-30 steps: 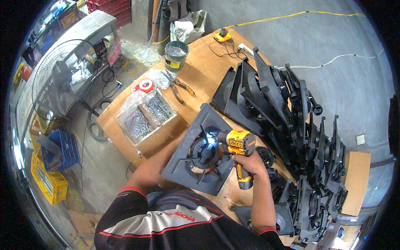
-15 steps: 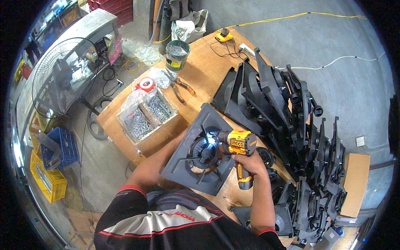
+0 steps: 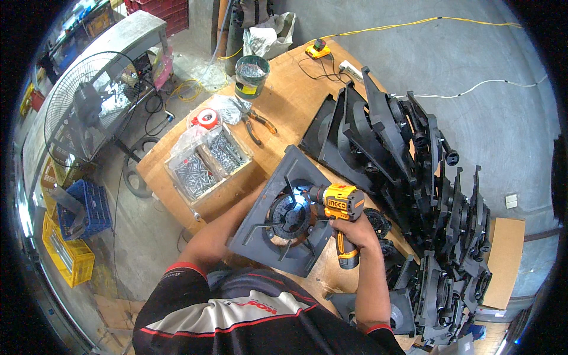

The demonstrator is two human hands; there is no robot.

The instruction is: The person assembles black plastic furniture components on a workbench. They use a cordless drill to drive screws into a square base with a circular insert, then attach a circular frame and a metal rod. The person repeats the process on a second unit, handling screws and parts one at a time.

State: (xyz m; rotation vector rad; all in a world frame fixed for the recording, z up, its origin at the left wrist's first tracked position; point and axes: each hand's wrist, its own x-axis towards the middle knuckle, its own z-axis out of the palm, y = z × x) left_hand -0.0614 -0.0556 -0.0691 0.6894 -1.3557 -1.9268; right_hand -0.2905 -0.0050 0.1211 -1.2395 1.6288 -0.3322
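Note:
My right hand [image 3: 358, 231] is wrapped round the handle of a yellow and black cordless drill [image 3: 339, 200]. The drill points left, and its light shines on a round burner ring [image 3: 290, 218]. That ring sits in the middle of a square black gas stove frame [image 3: 248, 251] with thin support arms, tilted up before me. My left forearm [image 3: 216, 239] runs in behind the frame's left side; the frame hides my left hand and its fingers. Whether the drill's tip touches a screw is too small to make out.
A wooden table [image 3: 284, 109] bears a divided box of screws [image 3: 198, 196], pliers [image 3: 257, 124], a green bucket [image 3: 251, 80] and a battery charger [image 3: 318, 52]. Stacked black stove frames [image 3: 378, 136] crowd its right side. A fan [image 3: 89, 106] and crates [image 3: 89, 207] stand left.
Hardly anything differs. The stove frame has shifted very slightly up and left; the drill stays at the same spot in my right hand.

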